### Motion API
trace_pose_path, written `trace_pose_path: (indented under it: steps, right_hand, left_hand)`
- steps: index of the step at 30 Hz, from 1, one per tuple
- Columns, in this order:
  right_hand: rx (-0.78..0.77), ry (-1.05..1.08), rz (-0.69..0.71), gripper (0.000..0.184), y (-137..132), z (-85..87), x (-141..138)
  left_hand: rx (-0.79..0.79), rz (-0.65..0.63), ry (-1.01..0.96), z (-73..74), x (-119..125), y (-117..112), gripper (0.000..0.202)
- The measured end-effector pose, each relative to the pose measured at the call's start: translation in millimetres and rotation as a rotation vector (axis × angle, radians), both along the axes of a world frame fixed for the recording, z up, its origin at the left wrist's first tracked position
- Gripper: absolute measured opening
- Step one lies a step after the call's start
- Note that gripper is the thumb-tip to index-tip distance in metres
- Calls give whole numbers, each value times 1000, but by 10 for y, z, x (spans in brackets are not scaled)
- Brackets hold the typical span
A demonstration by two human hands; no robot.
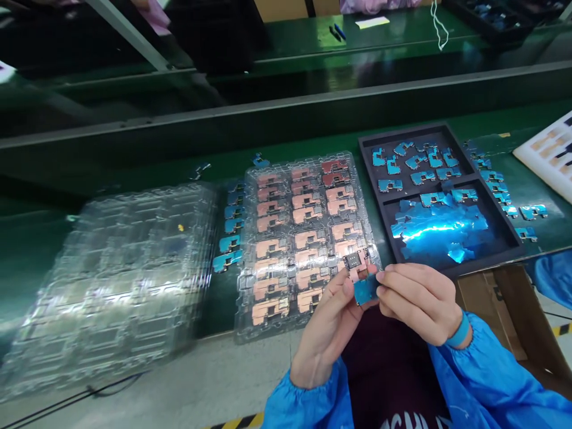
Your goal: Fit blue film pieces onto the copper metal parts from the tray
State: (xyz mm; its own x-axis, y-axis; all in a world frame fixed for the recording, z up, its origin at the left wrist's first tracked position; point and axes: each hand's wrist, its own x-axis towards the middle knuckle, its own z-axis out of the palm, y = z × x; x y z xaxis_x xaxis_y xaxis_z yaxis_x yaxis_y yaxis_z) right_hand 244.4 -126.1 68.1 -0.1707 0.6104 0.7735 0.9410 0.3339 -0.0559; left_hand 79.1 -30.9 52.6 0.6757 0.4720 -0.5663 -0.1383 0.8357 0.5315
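My left hand (pixel 326 328) is closed on a small circuit board (pixel 356 261), held up over the near right corner of a clear plastic tray (pixel 245 330). The board's upper part is copper-coloured with a metal card slot. A blue film (pixel 365 289) covers its lower part. With fingertips pinched together, my right hand (pixel 417 301) grips the right edge of this film; whether the film is partly lifted I cannot tell. Rows of copper-coloured boards (pixel 270 247) lie in the tray's pockets, and two at the far right look dark red.
A black two-part tray (pixel 382 217) holds blue-covered boards and a heap of blue film pieces (pixel 438 229). More blue-covered boards lie beside both trays. Stacked clear trays (pixel 120 268) stand left. A white foam sheet (pixel 549 149) lies far right, and a cardboard box (pixel 496 304) sits below the bench.
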Motion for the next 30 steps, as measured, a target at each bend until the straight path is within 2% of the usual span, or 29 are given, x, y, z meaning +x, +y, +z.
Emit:
trace_pose_path:
  steps: [4, 8, 16, 18, 21, 23, 24, 26, 28, 30]
  right_hand:
    - [-8, 75, 60, 9, -70, -72, -10]
    - [7, 151, 82, 10, -149, -140, -5]
    - [45, 216, 19, 16, -366, -206, -16]
    - [51, 324, -82, 17, -389, -251, 76]
    - [99, 486, -490, 18, -369, -354, 396]
    - [-12, 508, -731, 19, -344, -424, 679]
    - [-126, 482, -792, 22, -332, -447, 807]
    - [-301, 400, -822, 29, -298, -450, 960]
    - [-290, 405, -774, 34, -235, -382, 912]
    - [-251, 578, -595, 34, -134, -266, 673]
  left_hand:
    - [-26, 36, -5, 9, -3, 16, 45]
    - [7, 41, -19, 49, 43, 23, 45]
    - [68, 245, 34, 128, 193, 42, 20]
    - [96, 287, 42, 117, 203, 58, 17]
    - [159, 288, 52, 92, 201, 65, 21]
    - [206, 281, 74, 75, 202, 57, 27]
    - [227, 280, 89, 66, 207, 51, 28]
    - [260, 278, 124, 49, 223, 37, 31]
    - [296, 270, 161, 40, 246, 25, 33]
    - [353, 256, 196, 44, 263, 16, 34]
